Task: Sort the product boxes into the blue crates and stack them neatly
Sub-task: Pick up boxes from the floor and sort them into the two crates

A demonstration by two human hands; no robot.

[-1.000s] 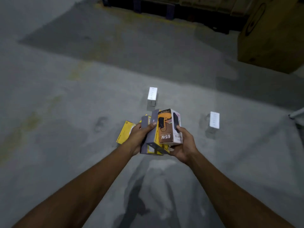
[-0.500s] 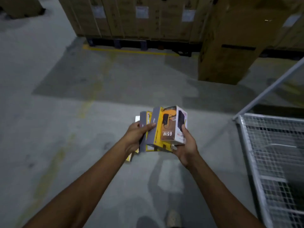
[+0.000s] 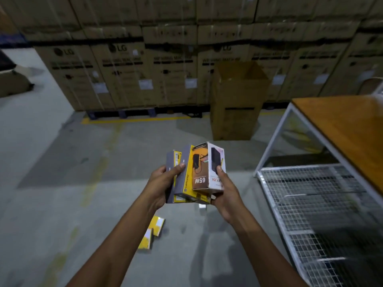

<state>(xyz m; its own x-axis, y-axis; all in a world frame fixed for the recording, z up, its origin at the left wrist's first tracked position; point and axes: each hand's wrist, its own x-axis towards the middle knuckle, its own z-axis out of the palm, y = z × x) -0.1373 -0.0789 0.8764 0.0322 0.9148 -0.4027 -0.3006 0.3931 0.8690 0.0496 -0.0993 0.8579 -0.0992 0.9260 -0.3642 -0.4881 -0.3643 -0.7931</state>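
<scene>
While left grip (image 3: 159, 183) and right grip (image 3: 224, 195) curl round it from either side, bundle of product boxes (image 3: 200, 172) sits mid-air, left of the counter (image 3: 342, 125). Two yellow boxes (image 3: 152, 233) lie on the floor (image 3: 62, 162), lower left of the counter.

Box bundle (image 3: 199, 172) now nearer table (image 3: 342, 129)

"65W" on box (image 3: 200, 168), "LG" on cartons (image 3: 122, 65)

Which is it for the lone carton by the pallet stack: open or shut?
Open: the carton stands upright with its top flaps raised. Cannot tell what is inside.
</scene>
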